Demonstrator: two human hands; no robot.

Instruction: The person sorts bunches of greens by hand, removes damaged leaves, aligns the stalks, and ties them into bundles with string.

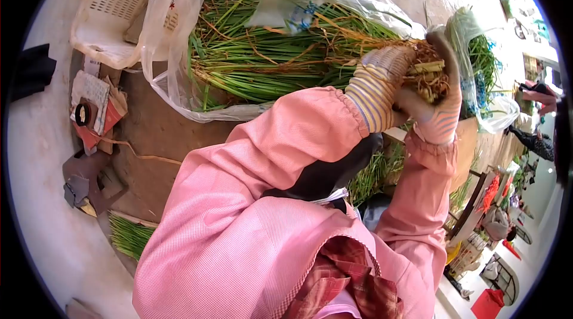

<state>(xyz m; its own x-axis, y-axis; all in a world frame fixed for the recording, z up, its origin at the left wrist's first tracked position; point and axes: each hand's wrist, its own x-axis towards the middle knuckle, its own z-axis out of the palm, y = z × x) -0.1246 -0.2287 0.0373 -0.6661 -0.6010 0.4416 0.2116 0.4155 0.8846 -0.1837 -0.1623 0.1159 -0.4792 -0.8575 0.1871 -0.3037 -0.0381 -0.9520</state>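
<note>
Left hand [385, 70] and right hand [443, 114], fingers curled round a chive-like bundle [421, 50], apparently tidy its root ends [431, 82]; steady grip needed next.

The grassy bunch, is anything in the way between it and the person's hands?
Only the striped gloves. The left hand grips the bunch, and the right hand curls by its brown ends. Nothing else visible stands between.
</note>
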